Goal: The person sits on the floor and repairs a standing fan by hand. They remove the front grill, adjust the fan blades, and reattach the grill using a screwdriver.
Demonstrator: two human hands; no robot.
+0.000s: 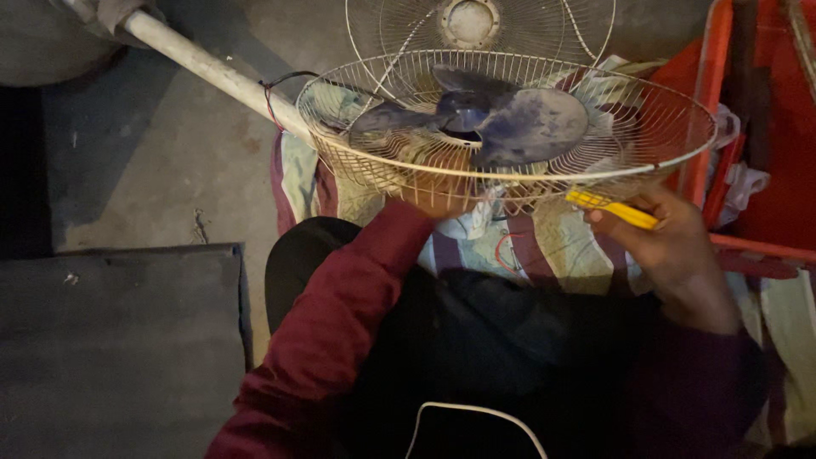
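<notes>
Cream wire fan guard (510, 161) with dusty blue plastic blades (493, 123) lies tilted over the lap. Right hand (671, 246) clenches a yellow-handled tool (612, 208) at its rim; left hand (438, 200) braces beneath, its grip hidden. Best kept steady, tool square to the rim.

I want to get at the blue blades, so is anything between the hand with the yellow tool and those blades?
Yes. The wire guard curves around the blue blades from below, between them and the right hand holding the yellow-handled tool. The left hand is also under the guard, partly hidden.
</notes>
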